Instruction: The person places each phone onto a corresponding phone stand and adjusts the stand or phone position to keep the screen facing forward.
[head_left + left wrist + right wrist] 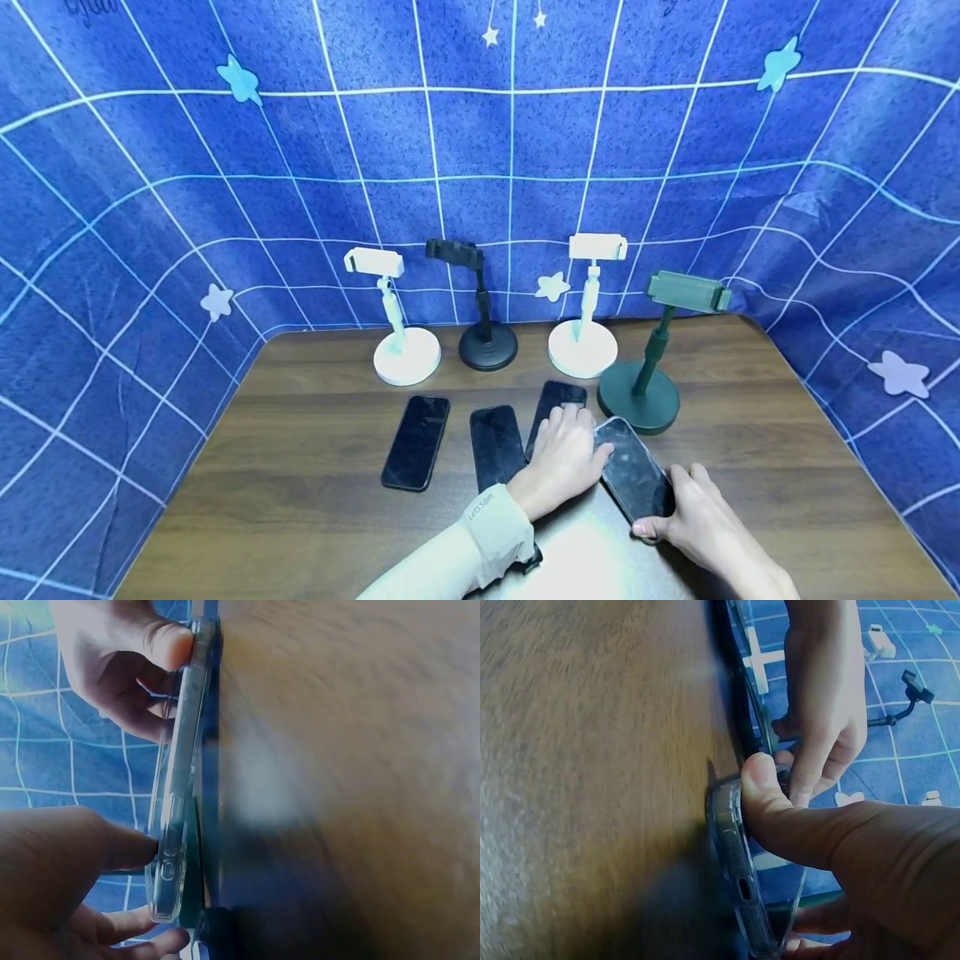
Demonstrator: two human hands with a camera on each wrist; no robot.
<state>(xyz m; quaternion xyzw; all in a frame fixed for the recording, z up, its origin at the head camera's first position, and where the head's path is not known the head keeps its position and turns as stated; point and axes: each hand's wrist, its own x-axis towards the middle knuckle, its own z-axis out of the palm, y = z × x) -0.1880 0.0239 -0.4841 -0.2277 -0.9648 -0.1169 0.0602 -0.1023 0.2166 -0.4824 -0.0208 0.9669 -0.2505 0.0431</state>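
A smartphone in a clear case (pixel 636 473) is held slanted close over the table, dark screen up, in front of the green phone stand (pixel 651 367). My right hand (pixel 701 521) grips its near end, thumb on the front edge. At its far left corner my left hand (pixel 562 454) pinches it, thumb on the screen side and fingers beneath. In the left wrist view the clear case (pixel 171 847) shows edge-on between both hands. The charging port end (pixel 744 889) faces the right wrist camera. Beside the left hand lies a dark phone (pixel 551 408), partly covered by it.
Two more dark phones, a left one (pixel 416 442) and a middle one (pixel 497 442), lie on the wooden table (pixel 300 467). Behind them stand a white stand (pixel 407 357), a black stand (pixel 487 346) and another white stand (pixel 582 348). A blue grid-patterned cloth (pixel 472 133) hangs behind the table.
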